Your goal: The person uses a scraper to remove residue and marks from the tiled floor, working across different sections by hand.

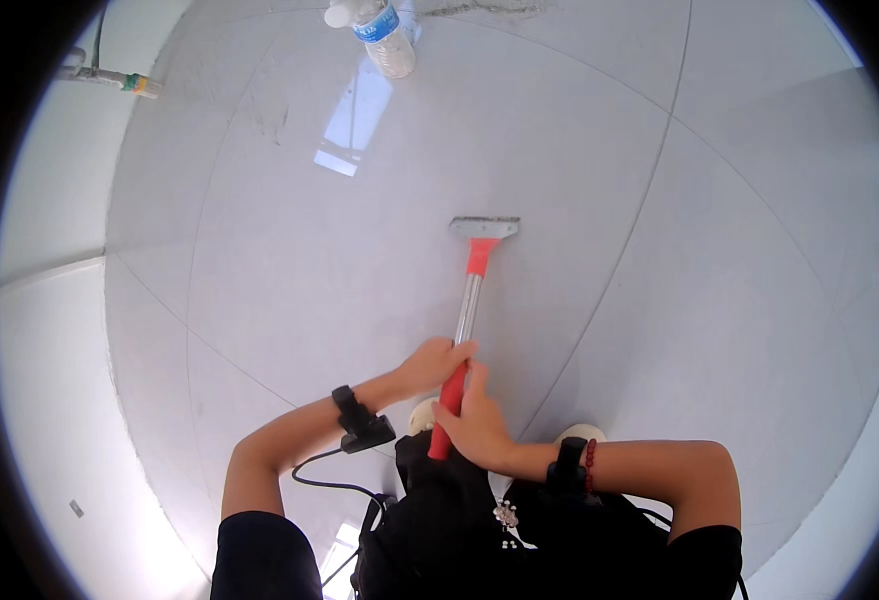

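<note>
A long-handled floor scraper with a red grip, a metal shaft and a wide metal head points away from me, its blade end over the grey tiled floor. My left hand closes around the top of the red grip, near the shaft. Lower on the same grip, my right hand is wrapped around it, with a finger lying along the handle. Both wrists wear black strapped devices, and a red bead bracelet is beside the right one.
A clear plastic bottle with a blue label stands at the far side. Pipes stick out by the left wall. Dark smudges mark the far floor. My light-coloured shoes are below me. A cable hangs from the left wrist device.
</note>
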`<state>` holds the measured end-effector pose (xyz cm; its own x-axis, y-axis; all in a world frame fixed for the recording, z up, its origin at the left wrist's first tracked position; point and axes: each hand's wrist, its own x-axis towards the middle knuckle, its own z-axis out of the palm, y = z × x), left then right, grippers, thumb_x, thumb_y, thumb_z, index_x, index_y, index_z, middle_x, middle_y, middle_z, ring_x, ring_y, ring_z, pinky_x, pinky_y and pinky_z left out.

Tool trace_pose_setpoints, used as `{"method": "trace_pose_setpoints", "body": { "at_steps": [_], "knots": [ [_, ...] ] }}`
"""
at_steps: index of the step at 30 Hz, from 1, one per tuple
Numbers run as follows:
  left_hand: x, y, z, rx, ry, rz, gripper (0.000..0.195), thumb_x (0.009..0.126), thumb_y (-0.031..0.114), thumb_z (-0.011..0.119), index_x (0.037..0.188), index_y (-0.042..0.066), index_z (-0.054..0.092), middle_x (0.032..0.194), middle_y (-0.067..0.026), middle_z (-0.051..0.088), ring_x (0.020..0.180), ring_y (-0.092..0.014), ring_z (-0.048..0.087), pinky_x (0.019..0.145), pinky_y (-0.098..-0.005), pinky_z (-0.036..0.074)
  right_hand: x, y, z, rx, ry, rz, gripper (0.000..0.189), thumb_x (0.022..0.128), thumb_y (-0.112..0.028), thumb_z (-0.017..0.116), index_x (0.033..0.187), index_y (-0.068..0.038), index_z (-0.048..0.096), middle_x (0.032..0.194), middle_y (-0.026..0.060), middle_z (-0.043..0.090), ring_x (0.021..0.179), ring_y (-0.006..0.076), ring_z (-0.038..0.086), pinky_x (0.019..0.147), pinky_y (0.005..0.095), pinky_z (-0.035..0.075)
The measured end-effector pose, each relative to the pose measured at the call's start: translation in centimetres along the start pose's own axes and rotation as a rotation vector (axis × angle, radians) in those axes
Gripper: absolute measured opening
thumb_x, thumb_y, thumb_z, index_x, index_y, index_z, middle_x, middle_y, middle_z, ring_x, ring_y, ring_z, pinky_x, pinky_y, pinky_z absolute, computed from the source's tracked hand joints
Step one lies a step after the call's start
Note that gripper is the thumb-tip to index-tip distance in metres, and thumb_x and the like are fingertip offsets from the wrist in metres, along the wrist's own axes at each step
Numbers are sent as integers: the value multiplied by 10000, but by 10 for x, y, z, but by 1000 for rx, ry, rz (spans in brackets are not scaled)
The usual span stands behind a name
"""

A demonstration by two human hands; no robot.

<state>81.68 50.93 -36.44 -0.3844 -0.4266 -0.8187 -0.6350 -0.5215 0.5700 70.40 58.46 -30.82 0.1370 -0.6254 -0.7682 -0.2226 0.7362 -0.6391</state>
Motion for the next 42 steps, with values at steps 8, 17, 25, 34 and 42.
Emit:
{"method": "trace_pose_setpoints", "body": {
  "at_steps": [8, 17, 25, 34, 42],
  "knots": [
    [147, 127, -99, -74, -12, 340, 411, 848, 414, 499, 650, 59, 559, 587, 13, 510, 552, -95, 453, 543, -254, 382, 127, -109, -72, -152, 590, -249, 411, 829, -233, 478, 1151, 6, 390, 911, 243, 582, 874, 434, 530, 754, 449, 432],
    [200, 248, -164, -221, 41, 490, 348, 834, 375, 502, 878, 40, 589, 850, -58, 602, 745, -134, 556, 674, -283, 450, 218, -206, -164, -329, 721, -281, 312, 800, -213, 446, 1021, -7, 529, 858, 176, 613, 752, 323, 606, 641, 386, 485],
    [124, 211, -92, -288, -165, 389, 343, 872, 344, 445, 918, 32, 580, 882, -62, 606, 789, -144, 577, 738, -266, 447, 120, -122, -171, -191, 548, -519, 311, 877, -203, 422, 1144, -46, 458, 710, 109, 549, 444, 177, 522, 394, 292, 427],
    [179, 256, -145, -355, 52, 333, 292, 905, 323, 388, 930, 103, 578, 875, -7, 597, 815, -107, 562, 773, -265, 411, 196, -210, -204, -429, 584, -434, 241, 831, -215, 451, 951, -62, 593, 769, 153, 622, 580, 278, 618, 549, 380, 490],
    [185, 274, -196, -423, 42, 438, 302, 920, 329, 402, 911, 83, 578, 857, -3, 601, 727, -95, 548, 698, -242, 414, 216, -249, -191, -545, 806, -617, 256, 840, -201, 444, 1008, -34, 541, 749, 182, 608, 659, 364, 580, 592, 423, 463]
  ]
}}
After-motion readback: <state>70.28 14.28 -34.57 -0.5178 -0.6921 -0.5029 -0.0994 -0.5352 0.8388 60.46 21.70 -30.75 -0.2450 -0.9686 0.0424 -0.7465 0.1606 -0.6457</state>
